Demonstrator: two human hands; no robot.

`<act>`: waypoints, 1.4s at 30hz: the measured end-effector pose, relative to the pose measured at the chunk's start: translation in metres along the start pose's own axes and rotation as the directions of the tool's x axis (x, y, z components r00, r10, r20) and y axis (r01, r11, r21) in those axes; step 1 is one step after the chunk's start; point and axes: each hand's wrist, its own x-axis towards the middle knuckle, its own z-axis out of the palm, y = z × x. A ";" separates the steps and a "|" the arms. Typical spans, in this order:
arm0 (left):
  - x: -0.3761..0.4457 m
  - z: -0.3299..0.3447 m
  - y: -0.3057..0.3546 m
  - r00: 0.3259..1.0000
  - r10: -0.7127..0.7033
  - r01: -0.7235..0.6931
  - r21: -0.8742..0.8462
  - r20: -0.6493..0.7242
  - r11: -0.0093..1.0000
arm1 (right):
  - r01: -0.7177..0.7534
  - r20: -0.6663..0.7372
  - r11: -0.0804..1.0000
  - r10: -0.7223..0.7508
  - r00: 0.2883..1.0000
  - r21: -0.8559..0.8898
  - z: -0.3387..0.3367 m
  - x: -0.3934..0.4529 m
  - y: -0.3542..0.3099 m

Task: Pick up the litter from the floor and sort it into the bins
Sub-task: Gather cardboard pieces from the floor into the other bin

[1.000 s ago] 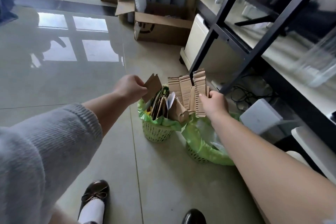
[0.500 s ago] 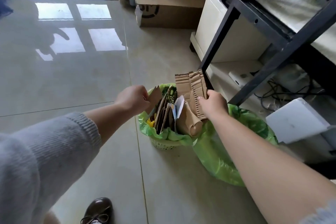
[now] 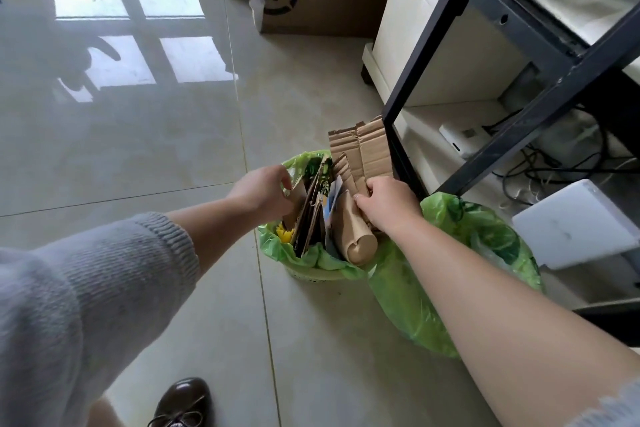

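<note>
A person's left hand [image 3: 263, 191] pinches a brown cardboard scrap [image 3: 294, 204] and the right hand [image 3: 388, 204] grips corrugated cardboard strips [image 3: 367, 156], both pressed into a small bin [image 3: 311, 270] lined with a green bag, already packed with upright card and a brown paper bag [image 3: 353, 232]. The bin stands on the tiled floor [image 3: 138, 149] just beside a black shelf leg [image 3: 398, 135], a second green-lined bin [image 3: 485, 236] touching it on the right, with open tile to the left and toward the cardboard box [image 3: 318, 0]. Compared with half a second earlier, both hands sit lower in the bin and the strips stick out less.
</note>
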 end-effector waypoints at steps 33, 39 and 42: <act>0.015 0.017 0.000 0.982 -0.012 -0.009 0.111 0.187 0.994 | 0.045 0.105 0.998 -0.048 0.993 0.032 0.025 0.019 -0.010; 0.000 -0.009 -0.005 0.989 -0.078 0.097 -0.152 0.128 0.984 | 0.063 -0.044 0.987 -0.057 0.997 0.150 -0.002 0.004 -0.002; -0.012 -0.022 0.000 0.992 -0.077 0.104 -0.285 0.103 0.953 | 0.076 -0.086 0.978 -0.060 0.994 0.196 -0.013 -0.012 0.004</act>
